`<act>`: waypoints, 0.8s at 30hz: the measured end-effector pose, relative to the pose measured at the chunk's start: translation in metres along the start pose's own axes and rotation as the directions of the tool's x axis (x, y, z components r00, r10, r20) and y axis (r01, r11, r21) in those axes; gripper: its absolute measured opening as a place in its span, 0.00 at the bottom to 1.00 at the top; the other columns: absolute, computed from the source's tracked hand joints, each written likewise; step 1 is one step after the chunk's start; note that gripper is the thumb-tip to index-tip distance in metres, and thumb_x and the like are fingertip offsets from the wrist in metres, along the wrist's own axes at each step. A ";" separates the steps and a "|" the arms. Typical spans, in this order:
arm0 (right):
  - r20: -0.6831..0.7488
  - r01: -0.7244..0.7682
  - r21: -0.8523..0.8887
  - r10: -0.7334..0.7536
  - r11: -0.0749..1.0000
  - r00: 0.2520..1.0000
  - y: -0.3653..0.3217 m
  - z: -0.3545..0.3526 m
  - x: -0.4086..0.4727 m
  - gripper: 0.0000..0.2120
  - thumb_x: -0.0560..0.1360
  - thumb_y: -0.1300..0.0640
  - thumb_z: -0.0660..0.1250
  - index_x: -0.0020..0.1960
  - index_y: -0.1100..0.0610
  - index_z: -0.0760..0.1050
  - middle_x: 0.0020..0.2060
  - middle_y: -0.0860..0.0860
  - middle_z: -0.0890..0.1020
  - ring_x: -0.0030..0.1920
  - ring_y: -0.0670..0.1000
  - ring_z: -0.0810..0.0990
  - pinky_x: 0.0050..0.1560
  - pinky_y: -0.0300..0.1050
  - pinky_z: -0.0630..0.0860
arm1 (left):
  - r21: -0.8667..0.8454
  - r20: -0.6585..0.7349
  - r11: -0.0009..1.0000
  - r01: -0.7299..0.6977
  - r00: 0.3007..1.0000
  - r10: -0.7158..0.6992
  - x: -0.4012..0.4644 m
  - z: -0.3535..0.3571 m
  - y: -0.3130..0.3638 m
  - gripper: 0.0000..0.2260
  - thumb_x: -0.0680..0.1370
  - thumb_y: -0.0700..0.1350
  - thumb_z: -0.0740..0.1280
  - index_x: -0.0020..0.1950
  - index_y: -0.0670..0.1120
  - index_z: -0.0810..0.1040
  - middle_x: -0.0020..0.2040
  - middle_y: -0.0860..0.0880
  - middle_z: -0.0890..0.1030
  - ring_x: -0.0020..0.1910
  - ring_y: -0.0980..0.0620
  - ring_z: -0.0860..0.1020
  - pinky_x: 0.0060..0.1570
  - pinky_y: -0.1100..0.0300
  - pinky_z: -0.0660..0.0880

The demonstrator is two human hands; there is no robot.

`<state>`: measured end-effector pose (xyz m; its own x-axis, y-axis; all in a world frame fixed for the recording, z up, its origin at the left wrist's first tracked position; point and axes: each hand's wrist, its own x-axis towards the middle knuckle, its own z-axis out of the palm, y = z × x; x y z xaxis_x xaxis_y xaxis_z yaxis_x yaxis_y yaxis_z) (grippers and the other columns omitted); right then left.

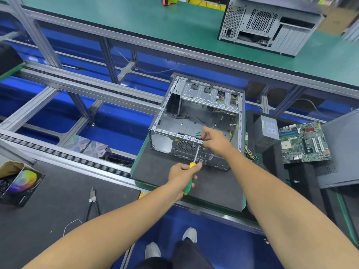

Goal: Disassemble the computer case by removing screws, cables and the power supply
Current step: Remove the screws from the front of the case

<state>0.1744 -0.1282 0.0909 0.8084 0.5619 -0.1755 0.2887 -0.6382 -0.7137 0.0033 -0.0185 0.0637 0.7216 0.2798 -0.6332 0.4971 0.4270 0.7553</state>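
I have a single view, from the head camera, looking forward and steeply down. It sits close above my two forearms, with the open computer case (196, 121) near centre, my shoes at the bottom edge and a green bench (136, 22) across the top.

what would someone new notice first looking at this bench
The open computer case at the centre, stripped to bare metal with a few loose cables inside. The left hand grips a yellow and green screwdriver whose tip meets the case's near top edge, where the right hand pinches something small. To the right lie a circuit board and a grey power supply.
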 end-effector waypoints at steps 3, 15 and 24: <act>0.003 0.003 -0.006 -0.003 1.000 1.000 -0.002 0.000 -0.001 0.07 0.71 0.68 0.65 0.44 0.57 0.71 0.22 0.43 0.73 0.24 0.42 0.67 0.28 0.40 0.63 | -0.003 0.004 1.000 -0.002 1.000 0.002 -0.002 -0.001 0.002 0.19 0.73 0.51 0.80 0.50 0.43 0.75 0.47 0.48 0.84 0.37 0.52 0.86 0.35 0.53 0.83; -0.019 -0.019 -0.007 0.019 1.000 1.000 -0.002 0.001 0.001 0.08 0.71 0.68 0.65 0.44 0.57 0.72 0.23 0.46 0.73 0.26 0.48 0.70 0.34 0.45 0.68 | -0.049 0.141 0.990 0.133 0.982 -0.125 -0.010 0.004 0.012 0.24 0.85 0.60 0.58 0.53 0.40 0.81 0.37 0.48 0.78 0.27 0.53 0.73 0.25 0.60 0.71; -0.006 -0.029 0.008 0.029 1.000 1.000 -0.003 0.000 -0.002 0.08 0.72 0.68 0.65 0.45 0.57 0.71 0.25 0.46 0.73 0.25 0.46 0.68 0.29 0.41 0.64 | -0.056 0.032 0.998 -0.030 0.999 0.032 -0.008 0.012 0.000 0.17 0.78 0.49 0.74 0.47 0.45 0.67 0.38 0.44 0.76 0.28 0.54 0.78 0.26 0.60 0.77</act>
<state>0.1716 -0.1272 0.0934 0.8194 0.5400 -0.1922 0.2609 -0.6499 -0.7138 0.0031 -0.0315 0.0712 0.7521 0.2657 -0.6031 0.4475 0.4658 0.7634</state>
